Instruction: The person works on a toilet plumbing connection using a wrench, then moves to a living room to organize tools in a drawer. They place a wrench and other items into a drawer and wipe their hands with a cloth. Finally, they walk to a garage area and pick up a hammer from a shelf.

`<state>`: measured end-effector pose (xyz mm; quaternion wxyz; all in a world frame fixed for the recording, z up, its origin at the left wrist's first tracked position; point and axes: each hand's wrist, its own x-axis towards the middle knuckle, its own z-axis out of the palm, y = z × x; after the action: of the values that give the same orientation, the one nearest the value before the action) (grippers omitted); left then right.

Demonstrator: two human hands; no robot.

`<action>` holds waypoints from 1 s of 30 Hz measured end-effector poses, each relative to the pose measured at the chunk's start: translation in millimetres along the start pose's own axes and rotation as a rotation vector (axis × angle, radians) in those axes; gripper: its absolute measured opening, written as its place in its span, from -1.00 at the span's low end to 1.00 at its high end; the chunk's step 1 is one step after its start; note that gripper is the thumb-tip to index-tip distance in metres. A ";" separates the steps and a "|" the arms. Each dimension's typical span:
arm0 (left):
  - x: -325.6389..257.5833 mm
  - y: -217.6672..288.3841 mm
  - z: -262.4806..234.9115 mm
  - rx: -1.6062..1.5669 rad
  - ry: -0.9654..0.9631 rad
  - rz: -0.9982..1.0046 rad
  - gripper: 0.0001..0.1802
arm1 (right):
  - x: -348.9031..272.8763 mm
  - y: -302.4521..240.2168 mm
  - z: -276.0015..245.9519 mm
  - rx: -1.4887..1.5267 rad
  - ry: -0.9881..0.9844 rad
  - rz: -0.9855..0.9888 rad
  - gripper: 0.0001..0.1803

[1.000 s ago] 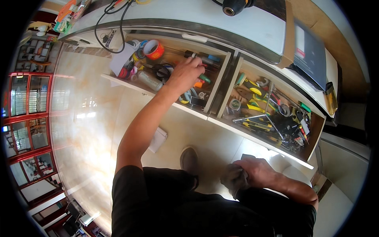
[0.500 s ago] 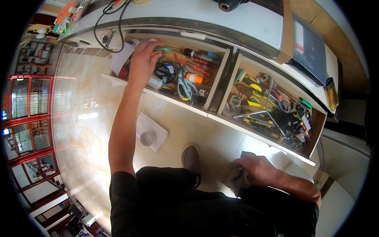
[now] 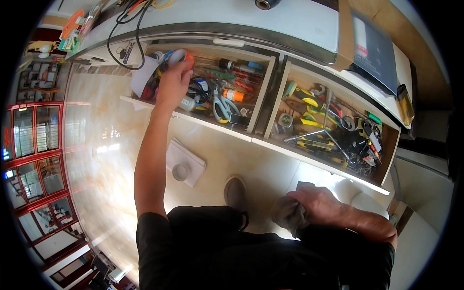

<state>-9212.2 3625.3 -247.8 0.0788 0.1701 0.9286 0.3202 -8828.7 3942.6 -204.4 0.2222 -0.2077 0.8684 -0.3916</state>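
**Desk:** What is the left hand [image 3: 173,83] doing?

**Photographer:** It reaches into the left of 2 open drawers, fingers curled around an orange roll of tape [image 3: 182,55], which it grips at the drawer's back left corner. The roll sits just above the knuckles, part of its ring hidden by the fingers.

**Desk:** And around that hand?

**Photographer:** The left drawer [image 3: 251,108] is crowded. Just right of the wrist lie scissors with pale blue handles [image 3: 221,105], then an orange-capped bottle [image 3: 233,94], and behind them a row of screwdrivers [image 3: 237,65] along the back wall. A white sheet of paper [image 3: 141,77] hangs over the drawer's left edge, beside the forearm.

**Desk:** The other hand?

**Photographer:** The right hand [image 3: 316,203] is low in the frame, well apart from the drawers, closed over a grey cloth [image 3: 289,215] that bunches out past the knuckles, resting against the person's dark trousers.

**Desk:** What else shows?

**Photographer:** The right drawer [image 3: 382,159] holds yellow-handled pliers [image 3: 309,124], small tape rolls and a tangle of hand tools (too jumbled to tell apart singly). Above both drawers runs a white worktop [image 3: 290,21] with black cables [image 3: 121,29] trailing at its left end and a dark book [image 3: 374,53] at its right. On the pale tiled floor below the left drawer lies a white packet [image 3: 185,162], and near it 1 grey shoe [image 3: 235,192].
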 end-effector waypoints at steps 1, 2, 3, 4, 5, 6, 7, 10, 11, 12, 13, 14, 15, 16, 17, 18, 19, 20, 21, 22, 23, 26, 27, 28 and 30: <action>-4.1 -0.8 0.5 0.003 -0.006 0.003 -0.57 | 1.0 0.4 -0.4 0.003 -0.018 0.000 -0.28; -10.5 -1.6 0.9 0.069 -0.085 0.056 -0.58 | 1.9 0.7 -1.0 0.006 -0.039 -0.002 -0.29; -15.3 -1.7 1.1 0.135 -0.165 0.109 -0.59 | 3.1 0.3 -1.4 0.010 -0.038 -0.001 -0.29; -17.5 -1.0 0.0 0.136 -0.169 0.109 -0.59 | 4.5 -0.2 -1.6 0.008 -0.039 0.001 -0.28; -19.5 5.0 -3.9 0.304 -0.240 0.151 -0.58 | 5.2 -0.9 -1.9 0.004 -0.040 0.003 -0.27; -20.3 8.2 -6.0 0.472 -0.312 0.194 -0.57 | 5.3 0.0 -0.4 0.006 -0.041 0.002 -0.27; -17.9 -5.6 -4.2 0.477 -0.331 0.216 -0.54 | 5.1 2.1 2.0 0.003 -0.031 -0.013 -0.27; -24.2 1.4 -1.3 0.512 -0.162 0.230 -0.53 | 4.1 4.0 3.2 -0.007 -0.018 -0.015 -0.27; -26.0 8.0 -1.2 0.512 -0.166 0.230 -0.53 | 4.2 5.1 3.4 -0.010 -0.018 -0.016 -0.27; -27.2 17.7 0.0 0.357 -0.232 0.315 -0.52 | 4.3 5.9 3.2 -0.006 -0.018 -0.013 -0.27; -28.3 24.4 4.1 0.200 -0.297 0.398 -0.51 | 4.3 6.3 2.6 0.001 -0.013 -0.017 -0.28; -29.8 27.6 10.7 0.200 -0.298 0.399 -0.51 | 4.7 6.9 1.7 0.005 -0.008 -0.023 -0.28; -31.4 29.2 19.2 0.249 -0.411 0.465 -0.49 | 5.2 7.5 1.6 0.005 -0.007 -0.022 -0.28; -32.2 29.2 26.1 0.298 -0.525 0.530 -0.48 | 5.9 8.0 1.9 0.014 0.001 -0.028 -0.28; -31.8 30.2 30.4 0.320 -0.604 0.477 -0.52 | 6.2 7.8 2.0 0.023 0.008 -0.031 -0.28; -32.1 31.8 34.5 0.316 -0.606 0.478 -0.52 | 6.3 7.4 1.6 0.023 0.007 -0.027 -0.28; -32.7 34.3 39.1 0.277 -0.572 0.479 -0.57 | 6.4 7.1 1.1 0.024 -0.004 -0.017 -0.28; -33.1 37.6 40.2 0.243 -0.535 0.478 -0.62 | 6.8 6.6 0.6 0.024 -0.013 -0.013 -0.28; -30.7 35.5 44.0 0.217 -0.453 0.534 -0.70 | 6.4 6.4 0.3 0.024 -0.012 -0.013 -0.28; -28.8 36.2 47.9 0.217 -0.452 0.533 -0.70 | 5.8 6.5 0.1 0.015 -0.018 -0.009 -0.28; -27.2 38.2 51.0 0.196 -0.370 0.499 -0.72 | 5.2 6.3 -0.3 0.004 -0.024 -0.006 -0.28; -12.5 30.0 59.1 0.118 -0.204 0.466 -0.79 | 3.9 6.7 2.4 0.022 -0.024 0.001 -0.27; -6.6 31.5 56.8 0.148 -0.086 0.468 -0.80 | 4.4 6.3 1.3 0.021 -0.025 0.000 -0.27; -2.0 32.8 53.8 0.179 0.031 0.468 -0.81 | 5.1 5.5 -0.6 0.022 -0.025 -0.006 -0.26; 3.6 35.9 48.2 0.113 0.034 0.389 -0.84 | 4.5 4.9 -1.2 0.022 -0.025 -0.006 -0.26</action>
<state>-9193.6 3680.4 -263.4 -0.0097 0.3450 0.8960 0.2794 -8834.0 3943.9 -208.5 0.2343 -0.2128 0.8604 -0.3994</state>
